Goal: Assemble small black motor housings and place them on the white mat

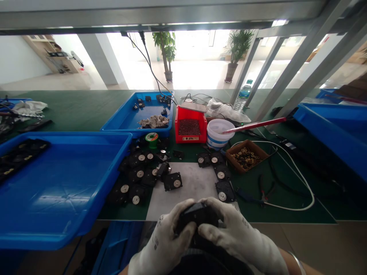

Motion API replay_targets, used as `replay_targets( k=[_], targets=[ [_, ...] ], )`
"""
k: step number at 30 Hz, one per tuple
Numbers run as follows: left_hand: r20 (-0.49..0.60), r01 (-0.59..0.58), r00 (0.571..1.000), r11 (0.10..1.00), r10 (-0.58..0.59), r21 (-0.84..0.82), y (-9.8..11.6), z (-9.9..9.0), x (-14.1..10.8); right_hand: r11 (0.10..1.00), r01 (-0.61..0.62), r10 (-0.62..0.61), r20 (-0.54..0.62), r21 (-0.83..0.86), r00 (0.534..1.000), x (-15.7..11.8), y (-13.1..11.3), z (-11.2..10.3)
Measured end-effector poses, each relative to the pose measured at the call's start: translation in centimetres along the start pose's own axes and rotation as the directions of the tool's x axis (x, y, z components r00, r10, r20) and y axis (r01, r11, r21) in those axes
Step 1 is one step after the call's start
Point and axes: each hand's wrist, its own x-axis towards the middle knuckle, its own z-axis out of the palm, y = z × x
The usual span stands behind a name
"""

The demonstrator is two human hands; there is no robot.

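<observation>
Both my hands wear white dotted work gloves. My left hand [163,240] and my right hand [235,233] are closed around a black plastic part [197,215], held just above the near edge of a white sheet [183,187]. Most of that part is hidden by my fingers. Several square black parts with round metal centres, such as one [172,181], lie in a loose group beyond my left hand. Several more, such as one [225,191], lie to the right of the sheet. None of them touches my hands.
A large blue tray [57,198] lies to my left, with a blue tray [137,118] behind it. Farther back stand a red bin of dark granules [190,128], a white bucket [219,131] and a brown tray of brass pieces [246,157]. Pliers [265,193] and a white cable [295,179] lie right.
</observation>
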Motion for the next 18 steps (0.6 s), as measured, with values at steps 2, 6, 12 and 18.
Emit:
replay_targets(
  k=[2,6,12,18],
  targets=[
    [0.008,0.036,0.999,0.998,-0.036,-0.043,-0.1,0.0,0.3,1.000,0.004,-0.004,0.000,-0.007,1.000,0.2,0.3,0.1],
    [0.109,0.123,0.988,0.982,-0.107,-0.145,1.0,-0.3,1.1,0.994,0.031,-0.027,0.038,-0.105,0.999,0.0,-0.4,-0.4],
    [0.228,0.311,0.949,0.761,-0.217,-0.570,1.3,1.0,2.4,0.835,-0.054,-0.152,-0.325,-0.548,0.933,-1.1,0.1,-5.1],
    [0.216,0.412,0.894,0.533,-0.392,-0.739,1.4,0.7,2.9,0.340,-0.536,-0.015,-0.575,-0.772,0.818,-2.1,4.8,-9.6]
  ],
)
